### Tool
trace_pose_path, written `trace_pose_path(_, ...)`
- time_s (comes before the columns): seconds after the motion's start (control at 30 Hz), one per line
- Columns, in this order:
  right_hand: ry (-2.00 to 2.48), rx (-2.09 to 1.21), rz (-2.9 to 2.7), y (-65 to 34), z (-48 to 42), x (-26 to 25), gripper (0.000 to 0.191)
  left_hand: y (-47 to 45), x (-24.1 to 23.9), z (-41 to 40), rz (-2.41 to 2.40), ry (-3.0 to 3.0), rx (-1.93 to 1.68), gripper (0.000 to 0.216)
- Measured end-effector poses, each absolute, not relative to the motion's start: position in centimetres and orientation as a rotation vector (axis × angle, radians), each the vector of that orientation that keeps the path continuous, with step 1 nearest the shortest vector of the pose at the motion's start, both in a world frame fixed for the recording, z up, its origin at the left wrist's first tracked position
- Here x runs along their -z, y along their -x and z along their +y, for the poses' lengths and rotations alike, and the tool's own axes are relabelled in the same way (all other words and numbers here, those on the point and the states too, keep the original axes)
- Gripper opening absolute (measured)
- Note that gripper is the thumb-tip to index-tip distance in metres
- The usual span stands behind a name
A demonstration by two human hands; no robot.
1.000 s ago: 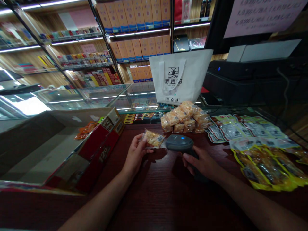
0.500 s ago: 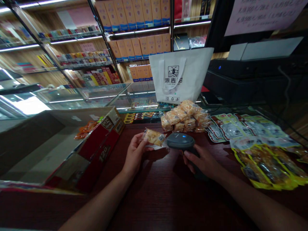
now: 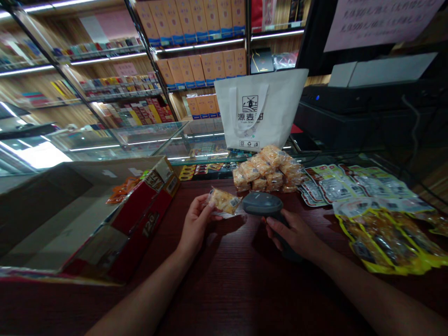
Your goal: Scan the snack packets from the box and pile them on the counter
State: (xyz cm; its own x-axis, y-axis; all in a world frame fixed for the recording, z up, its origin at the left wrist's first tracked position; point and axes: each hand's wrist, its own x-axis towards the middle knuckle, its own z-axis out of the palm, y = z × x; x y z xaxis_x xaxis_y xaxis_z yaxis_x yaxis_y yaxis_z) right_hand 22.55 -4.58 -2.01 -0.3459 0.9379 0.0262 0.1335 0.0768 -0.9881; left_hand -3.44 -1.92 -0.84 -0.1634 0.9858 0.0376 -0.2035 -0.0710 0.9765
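Between thumb and fingers, my left hand (image 3: 198, 215) pinches a snack packet (image 3: 224, 200), a clear wrapper around a pale yellow piece with a small barcode. My right hand (image 3: 294, 231) is wrapped round the handle of a dark grey barcode scanner (image 3: 262, 204). The scanner's head points left, close beside the packet's right end. Just behind the scanner, a pile of similar wrapped snacks (image 3: 269, 168) sits on the dark red-brown counter (image 3: 224, 280).
At left stands an open cardboard box (image 3: 140, 224) with orange packets (image 3: 124, 189) inside. Flat silver-green packets (image 3: 350, 182) and yellow-edged food pouches (image 3: 388, 238) lie at right. A white carrier bag (image 3: 262, 107) stands behind the pile, before stocked shelves (image 3: 199, 42).
The blue light on top of the scanner has gone out. Both hands keep almost the same place and the same hold; the view has shifted slightly.
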Motion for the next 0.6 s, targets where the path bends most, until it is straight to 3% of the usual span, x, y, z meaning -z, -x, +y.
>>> trace_pose_path(0.37, 0.984, -1.609, -1.402, -21.9, -4.1, 2.1, 0.053, 3.7, 0.2, -1.4, 1.179, -0.99, -1.541, 0.049)
trace_pose_path(0.6, 0.886, -1.632, -1.431, -21.6, -4.0, 2.2, 0.052, 2.0, -3.9, 5.6, 1.079, -1.115, -1.416, 0.036)
